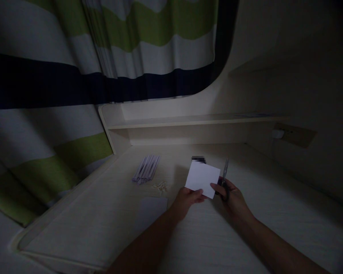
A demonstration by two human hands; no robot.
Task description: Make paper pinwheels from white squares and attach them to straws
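Head view, clock positions taken from the center of the white sheet. I have the left hand at 7 o'clock, pinching the near-left edge of the white sheet, thumb on top. I have the right hand at 4 o'clock, thumb pressed on the sheet's near-right part while the same hand grips the scissors by the dark handles. The blades point toward 12 o'clock; I cannot tell whether they are parted. The two hands are apart from each other, joined only through the sheet, which is tilted and raised above the bench.

At 12 o'clock, a dark object shows partly behind the sheet; its detail is blurred. Between 9 and 10 o'clock lies a bundle of pale strips, placed lengthwise side by side. At 9 o'clock, nearer the sheet, is a small loose heap of short sticks. At 8 o'clock, a pale flat sheet rests on the bench, partly hidden by the left forearm. A shelf spans 12 o'clock; a striped curtain hangs at 11 o'clock.
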